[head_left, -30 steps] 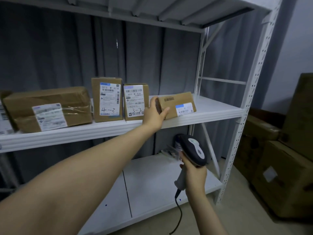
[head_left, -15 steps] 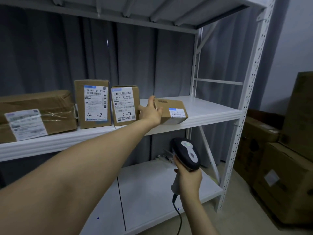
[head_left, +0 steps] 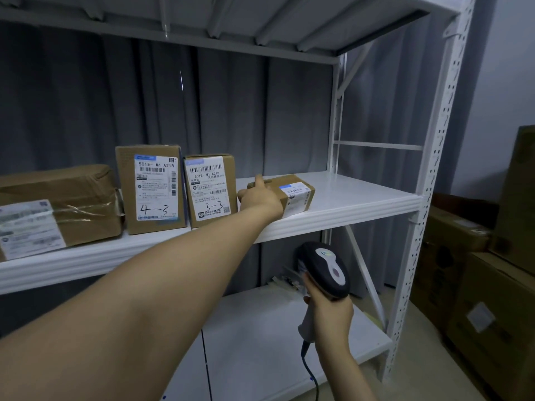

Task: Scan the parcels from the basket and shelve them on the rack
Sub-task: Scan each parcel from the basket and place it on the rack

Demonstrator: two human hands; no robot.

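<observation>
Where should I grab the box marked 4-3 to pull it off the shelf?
Probably by its top edge, from the front: the 4-3 box stands upright, and the taped parcel and the 3-3 box crowd its sides, leaving only top and front free.

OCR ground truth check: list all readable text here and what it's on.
"501E- M1 A21B", handwritten "4-3": tall box label.
"501E M1 A21B", handwritten "3-3": middle box label.
Labels on small box, wrapped parcel, floor carton: too blurred.
Nothing legible on scanner.
</observation>
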